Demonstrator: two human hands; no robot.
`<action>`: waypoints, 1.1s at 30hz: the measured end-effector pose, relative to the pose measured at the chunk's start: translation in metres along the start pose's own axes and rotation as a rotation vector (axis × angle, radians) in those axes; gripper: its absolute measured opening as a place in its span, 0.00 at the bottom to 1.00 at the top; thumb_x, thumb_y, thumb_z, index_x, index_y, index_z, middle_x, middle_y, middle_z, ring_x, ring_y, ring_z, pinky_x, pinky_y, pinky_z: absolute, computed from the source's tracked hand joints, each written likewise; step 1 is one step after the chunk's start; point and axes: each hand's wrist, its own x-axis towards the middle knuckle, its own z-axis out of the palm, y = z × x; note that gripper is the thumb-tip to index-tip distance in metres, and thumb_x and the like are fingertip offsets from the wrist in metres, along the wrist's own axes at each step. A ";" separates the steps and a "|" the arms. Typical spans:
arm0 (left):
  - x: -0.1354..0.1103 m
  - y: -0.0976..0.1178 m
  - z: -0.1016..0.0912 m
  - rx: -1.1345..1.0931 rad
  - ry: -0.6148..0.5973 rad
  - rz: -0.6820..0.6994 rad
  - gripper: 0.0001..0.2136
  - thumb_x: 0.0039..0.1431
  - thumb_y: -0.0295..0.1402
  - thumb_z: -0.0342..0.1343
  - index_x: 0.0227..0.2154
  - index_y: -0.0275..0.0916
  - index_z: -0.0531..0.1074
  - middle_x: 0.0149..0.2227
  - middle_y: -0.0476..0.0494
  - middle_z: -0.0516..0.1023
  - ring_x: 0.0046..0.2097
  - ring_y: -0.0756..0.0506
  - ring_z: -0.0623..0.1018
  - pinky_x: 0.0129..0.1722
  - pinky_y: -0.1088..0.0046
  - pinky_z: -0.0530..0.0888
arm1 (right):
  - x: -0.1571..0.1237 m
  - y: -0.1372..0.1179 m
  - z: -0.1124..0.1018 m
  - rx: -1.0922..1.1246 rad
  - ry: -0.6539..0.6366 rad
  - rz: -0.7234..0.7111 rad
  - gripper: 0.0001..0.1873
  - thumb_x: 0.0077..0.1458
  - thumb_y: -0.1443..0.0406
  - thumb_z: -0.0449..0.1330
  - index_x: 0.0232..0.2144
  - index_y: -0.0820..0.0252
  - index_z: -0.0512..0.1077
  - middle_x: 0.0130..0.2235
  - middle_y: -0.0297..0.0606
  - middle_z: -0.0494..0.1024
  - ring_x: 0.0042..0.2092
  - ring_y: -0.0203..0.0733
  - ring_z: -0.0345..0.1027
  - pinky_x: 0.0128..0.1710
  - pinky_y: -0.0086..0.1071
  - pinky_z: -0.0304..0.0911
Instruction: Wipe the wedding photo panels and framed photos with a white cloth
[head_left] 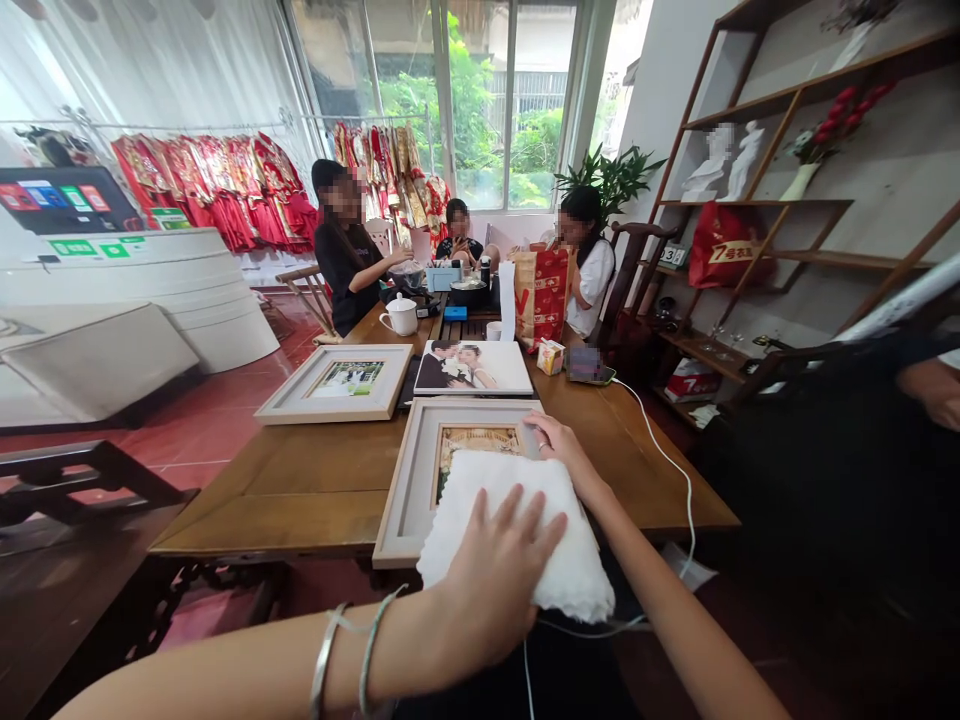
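Note:
A white cloth (480,490) lies over the lower right part of a light wooden picture frame (409,480) and hangs past its near edge. My left hand (499,550), with two bangles at the wrist, rests flat on the cloth with its fingers spread. At the frame's upper right corner, my right hand (559,445) has its fingers bent over the edge, gripping it. A printed picture shows inside the frame, partly covered by the cloth. Farther off are a second framed photo (334,385) and a flat couple's portrait (472,368).
The wooden table (300,500) also carries a white teapot (401,315), a red-and-tan paper bag (540,295), a small carton (550,357) and a phone (590,366) on a white cable (667,455). Several people sit around the far end. Shelves stand at right.

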 end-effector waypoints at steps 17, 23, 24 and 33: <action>0.107 -0.095 0.000 0.251 0.235 -0.100 0.24 0.59 0.18 0.42 0.58 0.41 0.58 0.62 0.39 0.59 0.63 0.37 0.57 0.57 0.52 0.61 | -0.008 -0.012 -0.006 -0.050 0.133 -0.064 0.24 0.48 0.77 0.47 0.46 0.61 0.68 0.44 0.46 0.75 0.46 0.46 0.68 0.46 0.38 0.63; 0.096 -0.111 -0.002 0.175 0.172 0.101 0.29 0.55 0.15 0.43 0.59 0.43 0.55 0.62 0.42 0.60 0.64 0.41 0.55 0.56 0.57 0.62 | -0.010 -0.015 -0.008 -0.069 0.115 -0.086 0.20 0.51 0.75 0.46 0.44 0.59 0.67 0.42 0.44 0.72 0.43 0.44 0.68 0.44 0.36 0.64; 0.091 -0.107 -0.002 0.159 0.157 0.094 0.30 0.54 0.16 0.44 0.59 0.42 0.55 0.62 0.42 0.60 0.63 0.40 0.56 0.56 0.56 0.62 | -0.010 -0.014 -0.008 -0.054 0.113 -0.087 0.19 0.51 0.75 0.47 0.44 0.59 0.67 0.42 0.44 0.73 0.43 0.44 0.68 0.44 0.36 0.64; 0.035 -0.001 -0.006 0.111 0.077 -0.032 0.26 0.52 0.31 0.54 0.54 0.28 0.62 0.54 0.27 0.67 0.55 0.31 0.68 0.50 0.51 0.68 | -0.002 0.011 0.002 0.038 0.008 -0.046 0.19 0.54 0.71 0.48 0.46 0.58 0.71 0.50 0.44 0.75 0.53 0.45 0.67 0.55 0.41 0.60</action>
